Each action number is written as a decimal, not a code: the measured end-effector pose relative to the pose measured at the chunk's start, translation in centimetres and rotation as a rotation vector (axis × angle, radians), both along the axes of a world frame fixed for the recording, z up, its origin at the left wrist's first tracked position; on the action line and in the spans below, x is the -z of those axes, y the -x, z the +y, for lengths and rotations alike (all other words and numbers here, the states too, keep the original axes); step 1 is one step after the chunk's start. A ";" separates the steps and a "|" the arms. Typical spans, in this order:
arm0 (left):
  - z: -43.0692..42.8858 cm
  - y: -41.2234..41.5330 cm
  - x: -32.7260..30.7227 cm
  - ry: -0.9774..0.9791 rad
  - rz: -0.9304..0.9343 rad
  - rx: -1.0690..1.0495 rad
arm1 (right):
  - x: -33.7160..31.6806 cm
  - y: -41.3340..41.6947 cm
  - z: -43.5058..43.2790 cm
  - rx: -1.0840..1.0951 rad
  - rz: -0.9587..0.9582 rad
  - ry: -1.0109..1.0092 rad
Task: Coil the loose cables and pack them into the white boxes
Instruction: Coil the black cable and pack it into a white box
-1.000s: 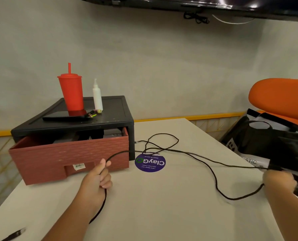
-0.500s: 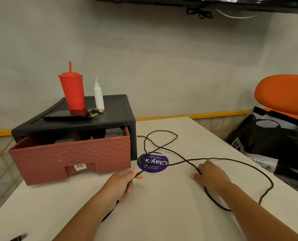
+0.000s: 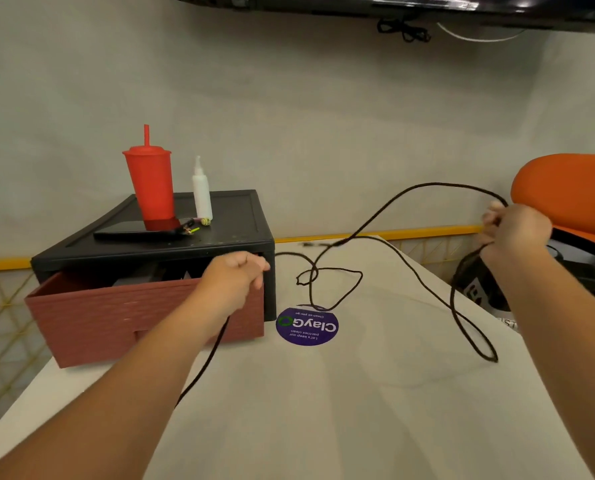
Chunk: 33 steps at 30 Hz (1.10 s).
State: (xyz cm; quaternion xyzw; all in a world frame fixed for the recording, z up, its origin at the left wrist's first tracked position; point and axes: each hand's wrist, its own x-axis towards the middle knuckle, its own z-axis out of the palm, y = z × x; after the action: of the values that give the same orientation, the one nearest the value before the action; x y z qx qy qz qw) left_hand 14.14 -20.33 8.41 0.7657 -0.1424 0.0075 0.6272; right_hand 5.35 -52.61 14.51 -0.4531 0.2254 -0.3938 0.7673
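Note:
A long black cable point(image 3: 398, 261) stretches between both my hands above the white table point(image 3: 358, 410). My left hand point(image 3: 235, 277) is closed on one stretch of it in front of the drawer unit, and the cable trails down under my forearm. My right hand point(image 3: 512, 228) is raised at the right and grips a loop of the same cable, which arcs up and hangs down to the table. The slack forms a tangle above a round purple sticker point(image 3: 306, 327). No white box is in view.
A black drawer unit point(image 3: 251, 220) with its reddish drawer point(image 3: 116, 317) pulled open stands at the left. A red tumbler point(image 3: 149, 181), a white bottle point(image 3: 202, 192) and a phone point(image 3: 133, 232) sit on top. A black bag point(image 3: 476, 285) and an orange chair point(image 3: 573, 192) are at the right edge.
Both hands have lifted off the table. My right hand has swung up and to the right with a loop of cable; my left hand has risen towards the drawer unit, pulling the cable taut.

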 end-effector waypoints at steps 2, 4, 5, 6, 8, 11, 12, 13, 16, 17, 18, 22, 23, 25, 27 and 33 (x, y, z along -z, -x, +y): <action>0.0 0.2 -1.3 0.037 -0.034 -0.032 | 1.0 0.2 -0.8 0.101 0.082 0.110; 0.0 0.6 -3.1 0.094 -0.046 -0.057 | 2.7 -0.1 -0.9 0.191 0.133 0.200; 0.0 0.8 -4.2 0.136 -0.045 -0.069 | 3.5 0.0 -0.6 0.218 0.136 0.190; 0.0 0.8 -5.4 0.180 -0.045 -0.073 | 4.5 -0.3 -0.7 0.222 0.121 0.153; 0.2 0.8 -8.1 0.234 -0.072 -0.051 | 6.2 -0.6 -0.2 0.184 0.219 0.228; 0.3 0.9 -11.3 0.219 -0.169 0.023 | 8.8 -1.6 1.3 0.037 0.783 0.819; 0.2 0.9 -12.0 0.207 -0.193 0.049 | 9.4 -1.7 2.4 -0.037 0.936 1.017; 0.0 1.0 -12.6 0.198 -0.207 0.072 | 9.9 -1.8 3.5 -0.092 1.034 1.170; -0.4 1.4 -13.5 0.198 -0.212 0.115 | 10.9 -1.9 7.0 -0.139 1.041 1.441; -0.5 1.5 -13.6 0.204 -0.206 0.129 | 11.0 -2.1 8.2 -0.158 0.977 1.504; -0.6 1.5 -13.7 0.211 -0.199 0.143 | 11.3 -2.3 9.2 -0.207 0.894 1.547; -1.2 1.8 -12.9 0.236 -0.154 0.183 | 12.3 -3.2 14.1 -0.638 0.689 1.402; -1.3 1.8 -12.7 0.246 -0.139 0.192 | 12.8 -3.5 15.2 -0.727 0.677 1.367; -1.5 1.9 -12.4 0.280 -0.109 0.215 | 14.0 -4.2 17.0 -0.825 0.659 1.275; -1.3 2.0 -12.3 0.332 -0.080 0.231 | 15.0 -4.8 18.2 -0.880 0.666 1.163; 0.4 1.4 -12.9 0.500 -0.034 0.218 | 15.5 -5.7 18.8 -0.887 0.727 1.189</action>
State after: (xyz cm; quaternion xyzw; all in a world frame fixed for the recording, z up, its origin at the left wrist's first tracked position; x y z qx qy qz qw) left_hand 12.75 -19.88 21.29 0.5671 -0.2282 -0.0121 0.7913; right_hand 11.04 -33.78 -1.04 -0.9295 0.0139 0.0633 0.3630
